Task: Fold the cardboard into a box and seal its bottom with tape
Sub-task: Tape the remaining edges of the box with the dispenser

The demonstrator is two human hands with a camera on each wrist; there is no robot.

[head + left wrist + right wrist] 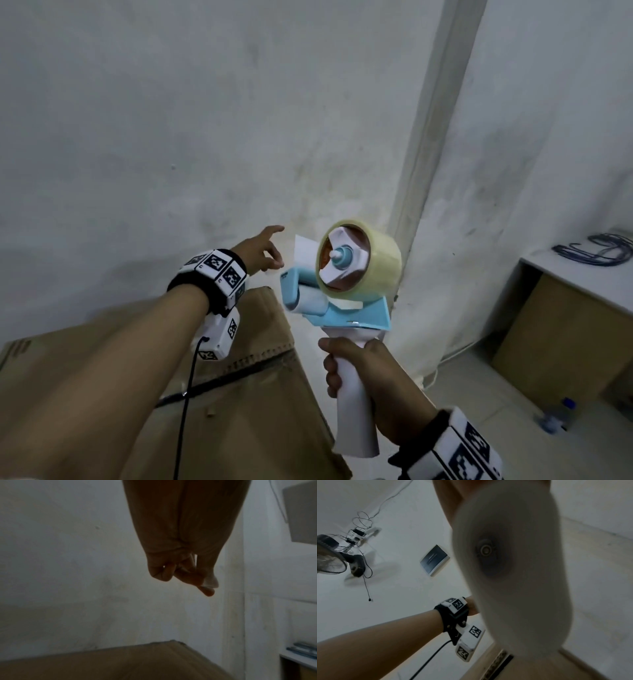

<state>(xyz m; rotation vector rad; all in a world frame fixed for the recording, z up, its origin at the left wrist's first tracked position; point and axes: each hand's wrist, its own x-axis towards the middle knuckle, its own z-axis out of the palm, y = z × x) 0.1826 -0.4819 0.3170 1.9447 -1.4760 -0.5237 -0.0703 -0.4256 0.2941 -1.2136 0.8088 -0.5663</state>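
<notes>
A brown cardboard box (239, 394) stands low at the centre, its top flaps folded shut with a dark seam between them. My right hand (349, 370) grips the white handle of a blue tape dispenser (342, 308), held up above the box's right edge. A roll of clear tape (363, 260) sits on it. My left hand (274, 255) reaches to the dispenser's front. In the left wrist view its fingers (202, 580) are curled and pinch a pale strip, the tape's loose end (212, 582). The handle's butt (513, 574) fills the right wrist view.
A white wall and a corner pillar (435, 137) stand close behind. At right a white shelf (579, 274) carries blue cables (599, 250), with cardboard (555, 342) under it and a plastic bottle (556, 416) on the floor. A fan (330, 555) shows in the right wrist view.
</notes>
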